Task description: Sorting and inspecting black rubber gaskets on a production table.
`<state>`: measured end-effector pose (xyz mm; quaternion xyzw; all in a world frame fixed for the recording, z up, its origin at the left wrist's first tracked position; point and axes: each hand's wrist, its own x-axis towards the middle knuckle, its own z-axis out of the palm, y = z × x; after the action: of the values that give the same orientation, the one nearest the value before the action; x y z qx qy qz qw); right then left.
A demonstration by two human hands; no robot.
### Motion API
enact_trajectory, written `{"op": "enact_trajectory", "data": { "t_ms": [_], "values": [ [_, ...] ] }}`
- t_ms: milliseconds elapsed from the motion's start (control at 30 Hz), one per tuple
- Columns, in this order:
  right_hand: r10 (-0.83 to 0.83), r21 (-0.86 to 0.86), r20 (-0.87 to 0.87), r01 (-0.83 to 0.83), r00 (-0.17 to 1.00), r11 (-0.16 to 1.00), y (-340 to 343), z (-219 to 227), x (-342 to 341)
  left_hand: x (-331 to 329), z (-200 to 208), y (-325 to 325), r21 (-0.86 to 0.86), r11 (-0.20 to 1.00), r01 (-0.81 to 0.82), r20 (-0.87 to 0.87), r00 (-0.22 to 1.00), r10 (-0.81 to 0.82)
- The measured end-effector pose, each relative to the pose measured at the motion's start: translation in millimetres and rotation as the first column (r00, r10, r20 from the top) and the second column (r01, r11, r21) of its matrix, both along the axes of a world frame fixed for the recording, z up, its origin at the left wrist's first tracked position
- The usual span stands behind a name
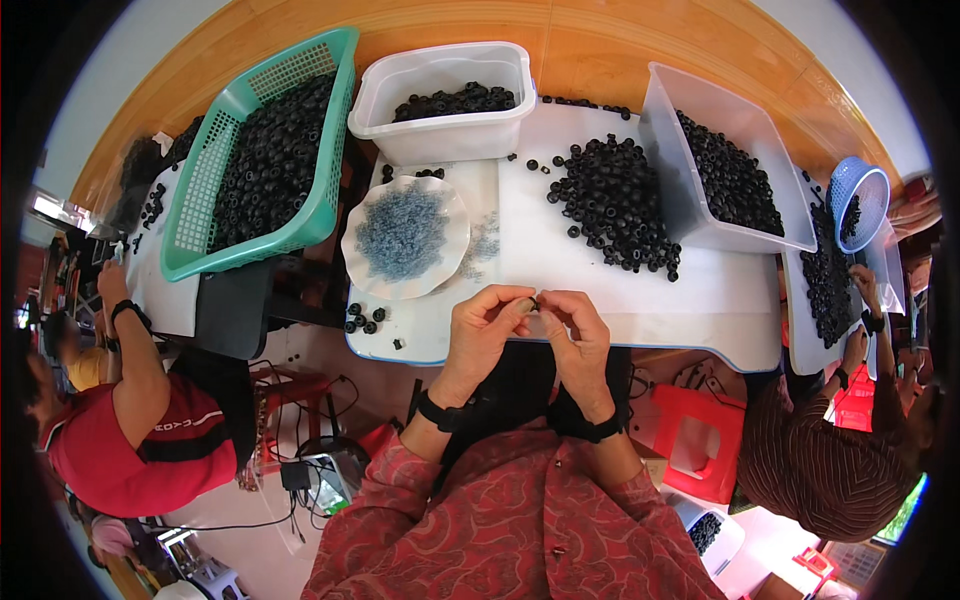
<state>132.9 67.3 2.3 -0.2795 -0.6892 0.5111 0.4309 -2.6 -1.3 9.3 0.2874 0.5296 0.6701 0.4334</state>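
My left hand and my right hand meet at the front edge of the white table. Between the left thumb and fingers is a small black part, mostly covered by the fingertips. The right thumb and forefinger are pinched against the same spot; whatever they hold is too small to name. Just beyond the hands, a scalloped white plate carries a heap of tiny bluish, see-through pieces. To the right of it lies a loose pile of round black parts with holes.
A green basket of black parts stands at the left. Behind the plate is a white tub, and a clear bin stands on the right, both holding black parts. Co-workers sit either side. A red stool stands below the table.
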Motion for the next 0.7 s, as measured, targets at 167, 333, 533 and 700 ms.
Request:
{"op": "enact_trajectory", "data": {
  "t_ms": [167,333,533,700],
  "values": [
    [-0.015,-0.079,-0.053,0.011,0.998,0.997,-6.4,4.3,-1.4,1.0,7.9,-4.1,0.027,0.999,0.034,0.052,0.998,-0.035],
    [-0.027,-0.134,-0.085,0.015,0.996,0.991,-8.8,16.2,1.1,2.6,19.2,-9.7,0.079,0.993,0.090,0.074,0.993,-0.095],
    [-0.034,-0.077,-0.079,0.028,0.996,0.997,-10.5,20.8,3.3,3.3,24.8,-13.3,0.096,0.989,0.114,0.069,0.990,-0.121],
    [0.013,-0.113,-0.123,-0.027,0.992,0.993,-10.6,30.2,7.0,-1.4,19.2,-16.4,0.129,0.977,0.168,0.098,0.979,-0.181]
  ]
}}
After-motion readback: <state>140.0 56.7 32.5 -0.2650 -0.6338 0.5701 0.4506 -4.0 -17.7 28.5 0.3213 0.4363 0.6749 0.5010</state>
